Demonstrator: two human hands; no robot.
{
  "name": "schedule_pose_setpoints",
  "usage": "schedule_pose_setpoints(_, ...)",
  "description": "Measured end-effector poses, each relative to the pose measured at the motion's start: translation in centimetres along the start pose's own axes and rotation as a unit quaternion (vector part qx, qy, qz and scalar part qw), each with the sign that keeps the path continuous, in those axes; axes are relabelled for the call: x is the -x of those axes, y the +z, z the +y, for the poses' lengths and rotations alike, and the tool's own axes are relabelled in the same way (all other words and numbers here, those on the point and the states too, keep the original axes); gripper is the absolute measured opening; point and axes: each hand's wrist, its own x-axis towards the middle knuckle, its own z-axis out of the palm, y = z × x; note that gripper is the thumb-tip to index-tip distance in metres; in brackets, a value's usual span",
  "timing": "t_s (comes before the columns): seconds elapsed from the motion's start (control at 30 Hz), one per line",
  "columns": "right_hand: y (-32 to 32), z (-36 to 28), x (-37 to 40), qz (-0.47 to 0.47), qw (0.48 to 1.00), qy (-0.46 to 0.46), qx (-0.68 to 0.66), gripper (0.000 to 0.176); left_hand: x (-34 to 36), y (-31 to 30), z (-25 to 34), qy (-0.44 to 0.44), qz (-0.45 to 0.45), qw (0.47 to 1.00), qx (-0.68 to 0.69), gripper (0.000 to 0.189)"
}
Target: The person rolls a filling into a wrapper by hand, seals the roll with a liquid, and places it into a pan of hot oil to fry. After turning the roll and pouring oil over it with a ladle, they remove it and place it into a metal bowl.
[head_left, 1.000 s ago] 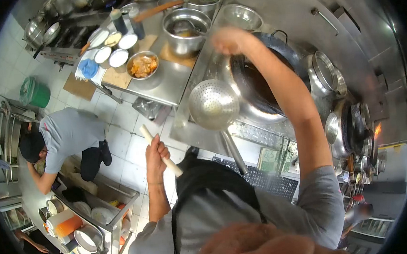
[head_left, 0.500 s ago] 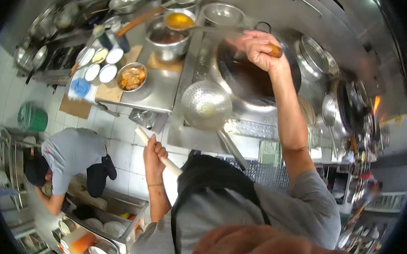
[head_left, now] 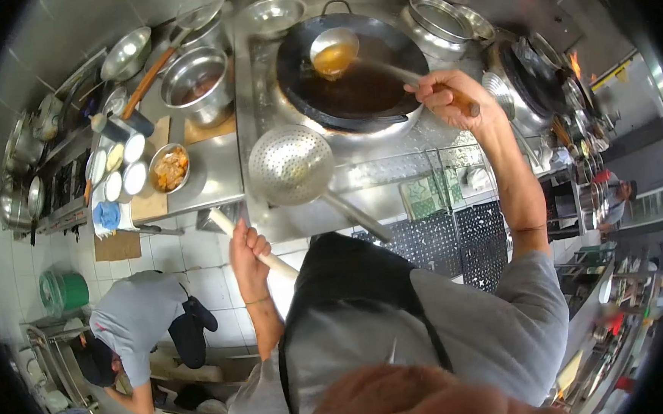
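Observation:
My right hand (head_left: pixel 454 102) is closed around the wooden handle of a metal ladle (head_left: pixel 334 49), which holds yellow-orange liquid. The ladle's bowl hangs over a large black wok (head_left: pixel 370 98) with dark liquid inside. My left hand (head_left: pixel 248 250) grips a pale rod-like handle (head_left: pixel 278 267); its far end runs down toward the apron and is hidden. Between my hands a round perforated strainer (head_left: pixel 291 164) rests at the stove's front edge, its handle pointing down to the right.
At the left stand a metal pot (head_left: pixel 199 86), a bowl of orange-brown food (head_left: pixel 170 168) and several white cups. A co-worker (head_left: pixel 137 317) bends over at the lower left. A flame (head_left: pixel 574 65) burns at the right. Folded green-white cloth (head_left: pixel 426 196) lies near the stove edge.
The ladle has moved from above the pot to above the wok, with my right hand. The view has shifted. My left hand still holds the pale handle.

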Motion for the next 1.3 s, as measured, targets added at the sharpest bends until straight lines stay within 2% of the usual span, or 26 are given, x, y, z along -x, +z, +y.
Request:
schedule_pose_setpoints(0.03,-1.5,0.2,-0.1,0.024,1.000,-0.007,0.004,0.023,0.0,0.4,-0.1,0.000,0.001,1.000,-0.006,0.030)
schedule_pose_setpoints(0.13,-4.7,1.1,1.7,0.084,0.958,-0.115,0.248,0.009,-0.2,1.3,-0.7,-0.011,-0.005,1.000,-0.027,0.029)
schedule_pose_setpoints(0.17,-6.6,1.4,1.5,0.133,0.904,-0.144,0.380,0.017,-0.5,1.4,-0.9,-0.017,-0.012,0.999,-0.030,0.029)
schedule_pose_setpoints(0.23,-9.0,2.9,2.4,0.194,0.815,-0.239,0.491,0.038,-0.5,1.8,-1.2,-0.023,-0.017,0.999,-0.036,0.028)
schedule_pose_setpoints(0.3,-12.3,3.1,3.5,0.235,0.692,-0.298,0.614,0.062,-0.4,2.4,-1.4,-0.027,-0.021,0.998,-0.044,0.027)
schedule_pose_setpoints(0.4,-16.9,3.3,6.2,0.312,0.661,-0.317,0.604,0.054,-0.2,3.3,-1.7,-0.016,-0.009,0.998,-0.064,0.025)
schedule_pose_setpoints(0.43,-17.9,3.5,7.4,0.340,0.619,-0.337,0.622,0.054,-0.1,3.6,-1.7,-0.005,0.007,0.997,-0.080,0.024)
schedule_pose_setpoints(0.53,-22.8,4.0,10.4,0.397,0.557,-0.328,0.651,0.055,0.1,3.3,-2.1,0.018,-0.005,0.995,-0.094,0.027)
schedule_pose_setpoints(0.57,-23.9,4.2,11.3,0.408,0.578,-0.303,0.638,0.055,0.5,3.5,-2.1,0.019,-0.009,0.995,-0.096,0.032)
schedule_pose_setpoints(0.67,-32.5,5.4,11.8,0.432,0.533,-0.281,0.671,0.054,0.9,4.0,-2.6,0.028,0.009,0.994,-0.103,0.036)
schedule_pose_setpoints(0.7,-34.9,6.4,11.8,0.435,0.554,-0.301,0.643,0.053,1.2,4.4,-2.7,0.021,0.008,0.995,-0.092,0.033)
schedule_pose_setpoints(0.8,-41.7,8.4,11.3,0.429,0.552,-0.289,0.654,0.051,1.7,5.1,-3.3,0.020,-0.020,0.996,-0.084,0.030)
schedule_pose_setpoints(0.93,-47.6,10.7,9.3,0.452,0.524,-0.266,0.672,0.046,2.2,7.4,-4.1,0.025,-0.032,0.994,-0.103,0.027)
schedule_pose_setpoints(0.97,-48.1,11.7,8.8,0.466,0.515,-0.263,0.670,0.044,2.2,8.0,-4.4,0.019,-0.048,0.994,-0.093,0.025)
schedule_pose_setpoints(1.07,-38.6,11.7,8.1,0.478,0.369,-0.173,0.778,0.036,1.4,9.8,-5.6,-0.001,-0.091,0.995,-0.046,0.026)
schedule_pose_setpoints(1.1,-39.5,11.8,5.8,0.415,0.418,-0.314,0.745,0.031,1.3,10.7,-6.3,-0.011,-0.097,0.995,-0.021,0.026)
schedule_pose_setpoints(1.13,-33.6,12.5,5.2,0.349,0.489,-0.413,0.684,0.029,1.1,11.8,-7.2,-0.020,-0.105,0.994,0.004,0.026)
schedule_pose_setpoints(1.23,-19.4,16.7,2.6,0.117,0.745,-0.358,0.551,0.030,0.1,15.1,-10.3,-0.021,-0.129,0.991,0.020,0.026)
schedule_pose_setpoints(1.3,-13.0,18.4,0.0,-0.016,0.841,-0.304,0.446,0.038,-0.3,17.5,-11.7,-0.017,-0.166,0.985,0.037,0.026)
